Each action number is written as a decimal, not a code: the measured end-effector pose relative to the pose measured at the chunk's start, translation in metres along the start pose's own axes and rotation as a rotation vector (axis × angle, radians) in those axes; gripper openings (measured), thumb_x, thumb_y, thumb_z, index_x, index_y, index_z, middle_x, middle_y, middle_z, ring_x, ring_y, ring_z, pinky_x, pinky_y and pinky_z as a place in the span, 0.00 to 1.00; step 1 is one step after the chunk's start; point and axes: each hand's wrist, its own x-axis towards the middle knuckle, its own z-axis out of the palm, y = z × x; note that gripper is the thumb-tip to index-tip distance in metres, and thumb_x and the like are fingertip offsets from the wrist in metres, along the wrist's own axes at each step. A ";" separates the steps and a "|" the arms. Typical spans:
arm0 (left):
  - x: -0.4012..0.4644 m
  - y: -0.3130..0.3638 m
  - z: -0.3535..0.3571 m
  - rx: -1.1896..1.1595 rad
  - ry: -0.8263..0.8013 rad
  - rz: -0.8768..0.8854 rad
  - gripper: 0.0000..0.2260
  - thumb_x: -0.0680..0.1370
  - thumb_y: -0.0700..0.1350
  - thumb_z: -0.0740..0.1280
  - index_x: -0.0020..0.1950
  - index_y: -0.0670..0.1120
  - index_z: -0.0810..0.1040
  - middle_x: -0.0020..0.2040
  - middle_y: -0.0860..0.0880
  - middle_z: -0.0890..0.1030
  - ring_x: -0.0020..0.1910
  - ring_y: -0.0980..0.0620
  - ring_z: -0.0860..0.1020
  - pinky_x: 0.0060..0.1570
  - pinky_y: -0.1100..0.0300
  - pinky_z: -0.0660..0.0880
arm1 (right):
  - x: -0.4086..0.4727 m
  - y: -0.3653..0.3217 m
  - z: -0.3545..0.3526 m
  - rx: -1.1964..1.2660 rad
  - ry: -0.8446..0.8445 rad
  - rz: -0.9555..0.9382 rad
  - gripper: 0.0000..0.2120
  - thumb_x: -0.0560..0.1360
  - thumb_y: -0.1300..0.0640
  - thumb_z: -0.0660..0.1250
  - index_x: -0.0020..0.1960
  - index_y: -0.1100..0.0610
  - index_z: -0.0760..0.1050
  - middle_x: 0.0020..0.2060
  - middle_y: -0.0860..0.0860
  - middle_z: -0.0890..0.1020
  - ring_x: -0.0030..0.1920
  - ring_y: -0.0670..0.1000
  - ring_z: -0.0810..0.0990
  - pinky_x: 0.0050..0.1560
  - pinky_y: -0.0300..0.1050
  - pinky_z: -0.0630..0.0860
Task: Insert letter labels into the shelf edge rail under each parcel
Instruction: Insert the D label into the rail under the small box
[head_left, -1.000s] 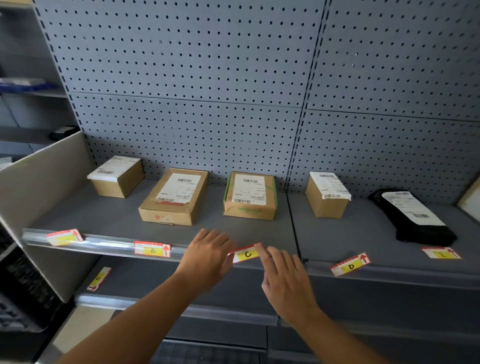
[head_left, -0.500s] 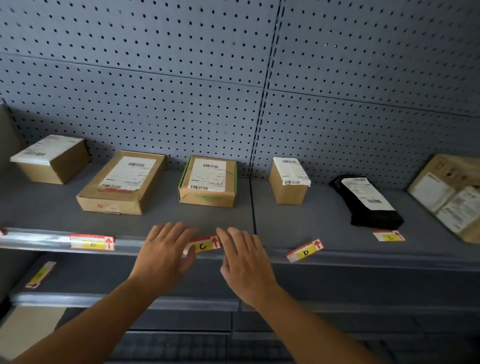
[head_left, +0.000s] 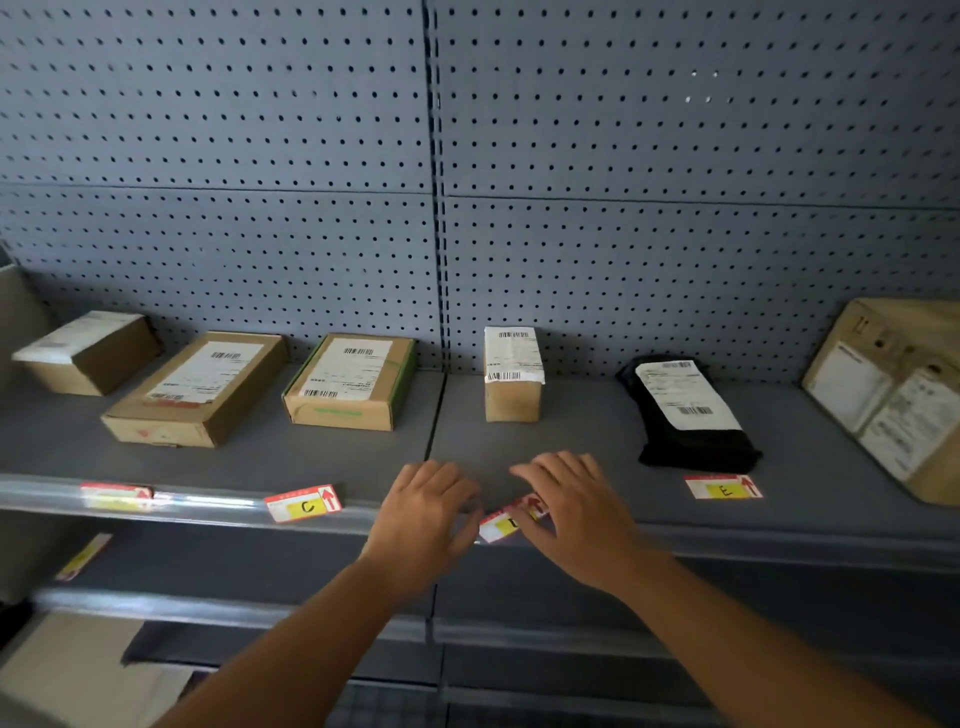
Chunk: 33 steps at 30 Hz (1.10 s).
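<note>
Just my two arms in the shot, nothing fancy. Both forearms are bare all the way down to the bottom edge of the frame, so no sleeve shows anywhere, no cuff, no rolled fabric. My bare left hand has no glove on it, and I can't spot a ring on the fingers that show. Same for my bare right hand — no glove, no ring that I can make out. Wrists are plain too — no watch, no band, no bracelet on either one. Nails look short, though the light's too dim to say more.
</note>
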 end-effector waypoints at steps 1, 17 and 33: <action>0.000 0.004 0.003 0.006 -0.014 0.006 0.08 0.78 0.53 0.65 0.52 0.53 0.80 0.47 0.55 0.79 0.48 0.53 0.75 0.50 0.56 0.71 | -0.003 0.001 0.000 0.031 -0.007 0.004 0.18 0.79 0.44 0.63 0.65 0.53 0.74 0.55 0.47 0.78 0.55 0.49 0.74 0.56 0.45 0.69; 0.009 0.026 -0.007 -0.019 -0.038 -0.026 0.08 0.80 0.50 0.64 0.53 0.51 0.81 0.47 0.51 0.80 0.48 0.50 0.76 0.52 0.55 0.70 | -0.002 0.007 -0.004 0.140 0.131 0.012 0.06 0.73 0.58 0.74 0.46 0.51 0.78 0.40 0.44 0.79 0.43 0.50 0.76 0.46 0.48 0.69; 0.049 0.008 -0.040 0.068 -0.116 0.276 0.11 0.79 0.58 0.65 0.44 0.54 0.83 0.42 0.58 0.83 0.45 0.55 0.76 0.56 0.53 0.69 | -0.004 0.001 -0.029 0.087 0.025 0.024 0.10 0.71 0.53 0.78 0.40 0.52 0.76 0.36 0.46 0.75 0.38 0.50 0.71 0.40 0.43 0.66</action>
